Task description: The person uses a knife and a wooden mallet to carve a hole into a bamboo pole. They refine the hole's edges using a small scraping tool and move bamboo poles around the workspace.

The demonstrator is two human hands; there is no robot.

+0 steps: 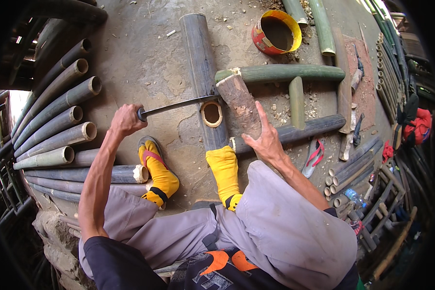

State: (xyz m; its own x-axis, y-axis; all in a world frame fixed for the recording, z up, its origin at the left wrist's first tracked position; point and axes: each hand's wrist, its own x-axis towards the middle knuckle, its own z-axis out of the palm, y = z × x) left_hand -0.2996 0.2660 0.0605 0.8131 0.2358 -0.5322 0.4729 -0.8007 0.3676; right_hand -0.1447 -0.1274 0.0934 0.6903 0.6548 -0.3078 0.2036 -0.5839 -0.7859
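Observation:
My left hand (125, 121) is closed round the dark handle of a long curved knife (179, 105). Its blade reaches right, across a thick grey bamboo pole (198, 53) lying on the ground, and the tip is at the left edge of a rough wood block (239, 104). My right hand (267, 140) grips the near end of that block, thumb and index finger along its sides; the other fingers are mostly hidden. Just below the blade, the pole has a pale-rimmed hole (211, 115). My yellow-socked right foot (223, 169) rests on the pole's near end.
Right of the pole lie a green bamboo piece (285, 73), a short upright-lying piece (297, 102) and a dark one (314, 129). A red and yellow bucket (261, 41) stands beyond. Several bamboo poles (58, 121) are stacked left. A loose sandal (314, 157) lies right.

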